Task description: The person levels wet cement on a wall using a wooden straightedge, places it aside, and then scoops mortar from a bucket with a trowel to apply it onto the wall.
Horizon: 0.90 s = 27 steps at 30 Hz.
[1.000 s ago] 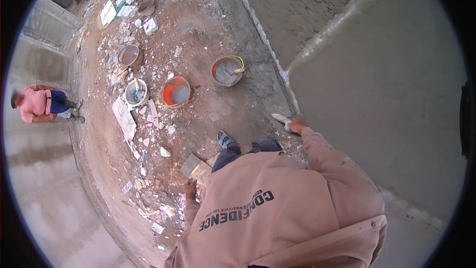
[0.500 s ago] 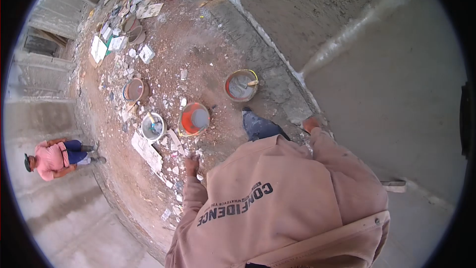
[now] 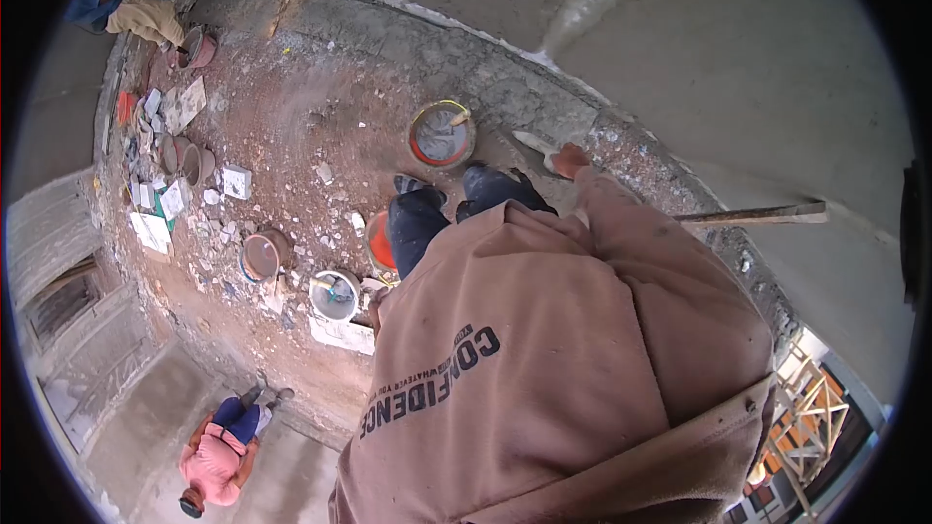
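My right hand (image 3: 568,161) is closed round a trowel (image 3: 534,143) with a pale, smeared blade, held low over the grey cement strip beside the wall. Left of the trowel stands a bucket (image 3: 417,147) of wet grey mortar, with a wooden-handled tool in it. My left hand (image 3: 375,305) shows only slightly past the sweatshirt's edge, near a white bucket (image 3: 335,318); its fingers are hidden. My leg partly covers an orange bucket (image 3: 381,241). A wooden strip (image 3: 762,216) sticks out beyond my right sleeve.
A brown bucket (image 3: 262,255) and scattered rubble lie to the left. A person in a pink shirt (image 3: 211,466) is at lower left. Another person in tan trousers (image 3: 144,17) bends at upper left. A plastered wall (image 3: 718,68) runs along the right.
My view has turned, and both my legs now show. My right hand has moved out from the wall's foot, and the trowel is in plain sight. My left hand has become mostly hidden.
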Available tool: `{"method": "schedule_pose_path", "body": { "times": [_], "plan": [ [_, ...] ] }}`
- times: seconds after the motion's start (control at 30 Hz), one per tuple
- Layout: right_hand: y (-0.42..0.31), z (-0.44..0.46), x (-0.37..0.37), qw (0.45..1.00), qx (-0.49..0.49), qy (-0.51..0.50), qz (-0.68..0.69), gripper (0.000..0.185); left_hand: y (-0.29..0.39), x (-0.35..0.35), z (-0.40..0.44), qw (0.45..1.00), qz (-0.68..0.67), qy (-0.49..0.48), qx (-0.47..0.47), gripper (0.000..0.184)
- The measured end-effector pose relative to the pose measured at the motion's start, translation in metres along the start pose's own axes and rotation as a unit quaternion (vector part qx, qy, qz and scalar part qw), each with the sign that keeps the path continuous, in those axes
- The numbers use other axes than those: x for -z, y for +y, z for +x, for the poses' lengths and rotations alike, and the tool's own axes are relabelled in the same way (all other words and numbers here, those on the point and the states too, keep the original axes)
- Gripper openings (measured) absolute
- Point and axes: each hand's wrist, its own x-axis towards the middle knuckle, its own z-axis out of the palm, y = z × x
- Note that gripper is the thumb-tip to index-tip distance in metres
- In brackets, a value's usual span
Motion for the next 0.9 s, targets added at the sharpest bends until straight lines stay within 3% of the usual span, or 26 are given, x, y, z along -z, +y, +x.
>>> {"method": "schedule_pose_path", "body": {
  "times": [0.1,0.13,0.23,0.3,0.33,0.4,0.47,0.57,0.67,0.77,0.9],
  "plan": [
    [-0.040,-0.016,0.028,0.984,0.087,-0.045,-0.147,0.028,-0.008,0.036,0.088,0.997,-0.030,-0.003,-0.065,0.031],
    [-0.060,-0.022,0.038,0.989,0.062,-0.040,-0.126,0.028,-0.009,0.048,0.116,0.996,-0.033,-0.008,-0.080,0.030],
    [-0.075,-0.009,-0.010,0.996,-0.082,0.024,0.006,0.029,0.136,0.098,0.116,0.995,0.102,-0.016,0.000,0.030],
    [-0.093,-0.009,-0.039,0.991,-0.129,0.017,0.012,0.030,0.146,0.135,0.145,0.997,0.072,-0.011,-0.022,0.030],
    [-0.102,-0.007,-0.045,0.989,-0.149,0.009,0.007,0.031,0.148,0.150,0.162,0.998,0.052,-0.008,-0.033,0.029],
    [-0.191,-0.051,0.020,0.943,-0.294,0.096,0.119,0.031,0.112,0.185,0.208,0.998,-0.047,0.010,-0.039,0.030],
    [-0.161,-0.004,-0.053,0.953,-0.285,0.102,0.031,0.031,0.086,0.228,0.235,0.993,-0.069,0.052,-0.084,0.030],
    [-0.261,-0.033,0.025,0.904,-0.369,0.190,0.101,0.029,0.072,0.286,0.255,0.978,-0.191,0.085,0.000,0.028],
    [-0.257,-0.003,0.005,0.927,-0.271,0.253,-0.059,0.028,0.095,0.328,0.271,0.963,-0.249,0.096,0.039,0.030],
    [-0.281,0.016,0.009,0.906,-0.173,0.386,0.006,0.023,0.124,0.355,0.316,0.965,-0.253,0.069,0.027,0.034],
    [-0.356,0.046,0.035,0.866,-0.293,0.364,0.177,0.031,0.194,0.365,0.366,0.974,-0.226,-0.004,-0.003,0.032]
  ]
}}
